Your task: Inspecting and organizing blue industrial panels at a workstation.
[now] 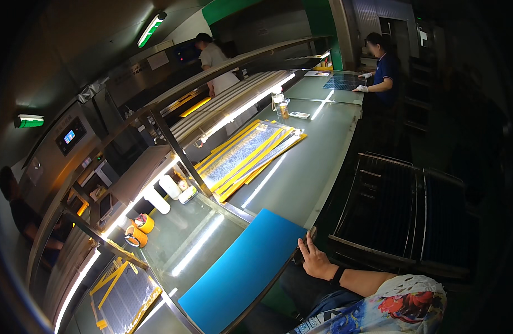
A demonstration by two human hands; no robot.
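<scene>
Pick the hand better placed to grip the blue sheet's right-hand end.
Right, most likely: the right hand is already at that end of the blue sheet, while the left hand is out of view.

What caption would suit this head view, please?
Right hand at the corner of a blue sheet on a glossy worktable.

Plain blue sheet, floral sleeve

Tube lights brighten a long grey-green surface; a dark rack stands beside it; a green panel shows behind.
</scene>
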